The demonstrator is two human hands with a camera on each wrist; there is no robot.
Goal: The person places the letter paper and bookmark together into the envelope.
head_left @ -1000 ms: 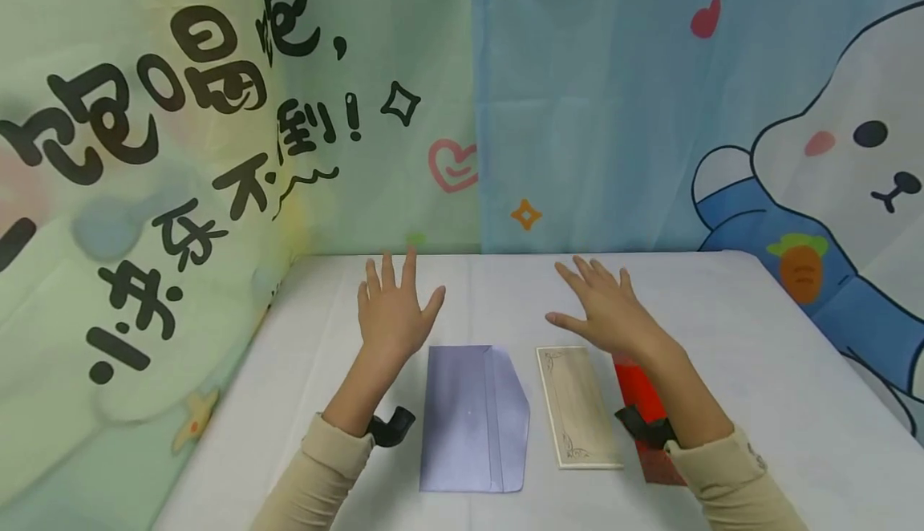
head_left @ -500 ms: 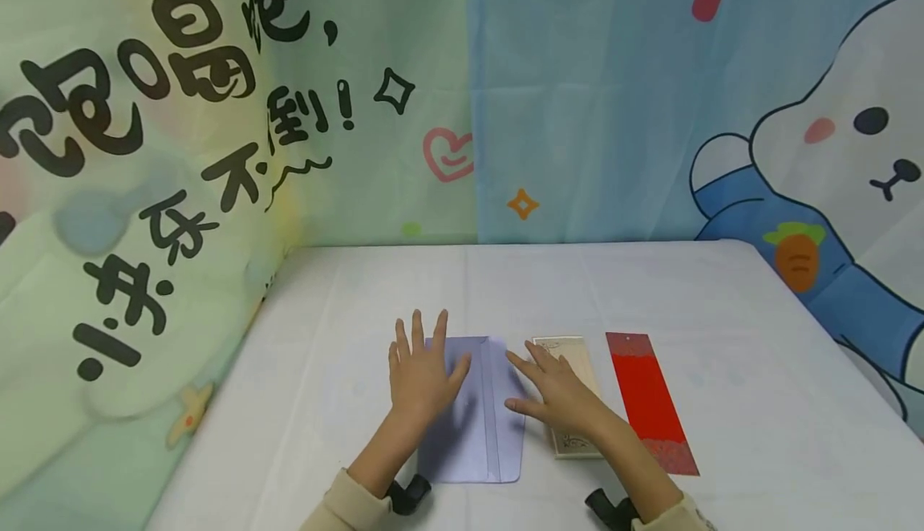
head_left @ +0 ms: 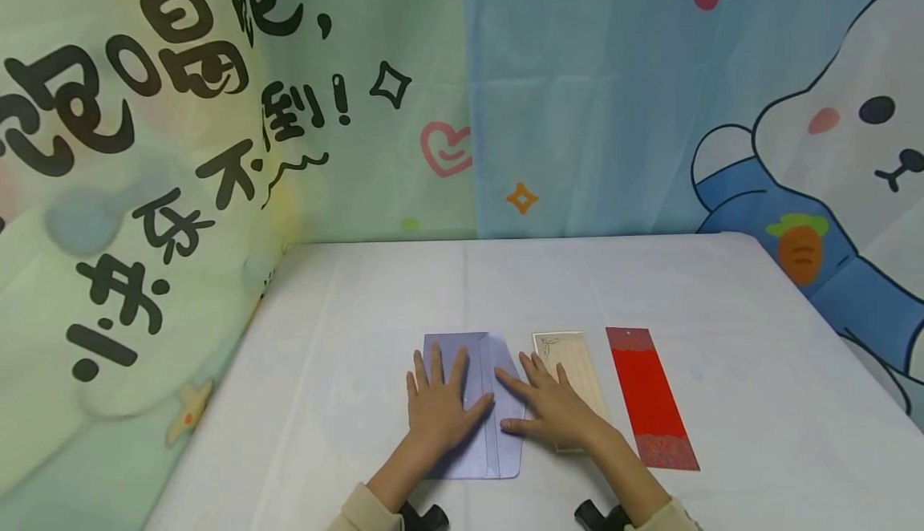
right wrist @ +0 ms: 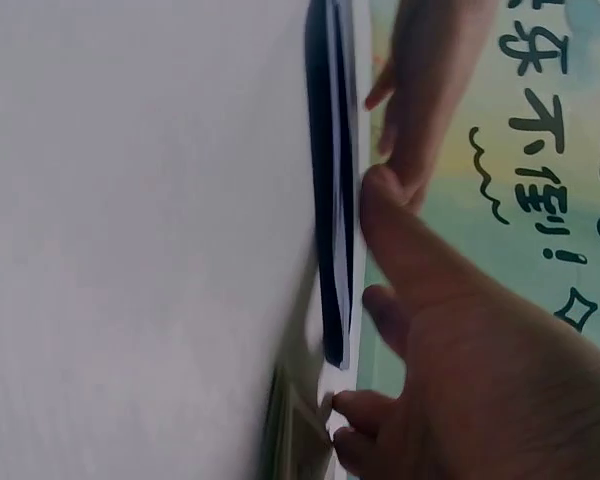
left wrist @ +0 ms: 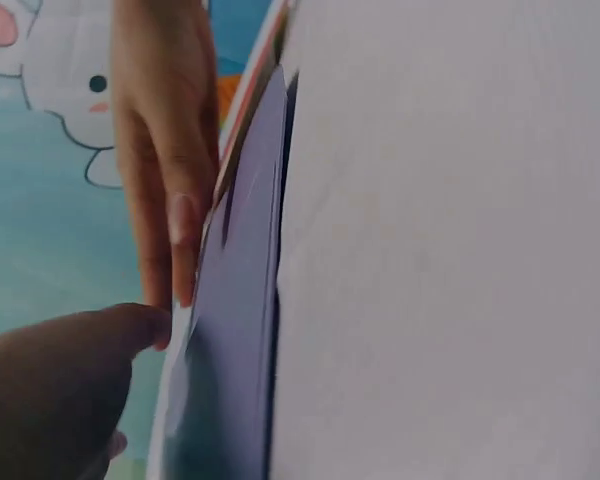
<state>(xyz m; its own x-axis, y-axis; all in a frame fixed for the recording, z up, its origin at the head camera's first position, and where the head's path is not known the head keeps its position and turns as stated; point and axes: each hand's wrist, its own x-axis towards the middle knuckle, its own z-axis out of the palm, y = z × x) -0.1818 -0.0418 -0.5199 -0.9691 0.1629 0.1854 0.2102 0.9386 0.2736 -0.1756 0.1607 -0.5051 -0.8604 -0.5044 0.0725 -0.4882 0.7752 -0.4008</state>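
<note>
A lavender envelope (head_left: 493, 460) with a pointed flap on its right side lies on the white table. Spread over its left part is my left hand (head_left: 442, 412), fingers straight; whether it touches the paper I cannot tell. My right hand (head_left: 554, 409) reaches in from the right, its thumb and forefinger at the flap edge and its other fingers above a beige card (head_left: 577, 362) with ornamental corners. From the left wrist the envelope (left wrist: 238, 290) appears nearly edge-on, and from the right wrist its stacked layers (right wrist: 340, 200) look slightly parted. Neither hand grips anything.
Right of the beige card lies a long red paper strip (head_left: 650, 399) with patterned ends and a small hole at the top. The white tablecloth (head_left: 346, 314) runs back to a printed curtain (head_left: 577, 98). Black straps (head_left: 602, 515) circle both wrists.
Both hands have come down and towards me, from raised above the far part of the table to over the envelope. The right hand also moved left, uncovering the red strip.
</note>
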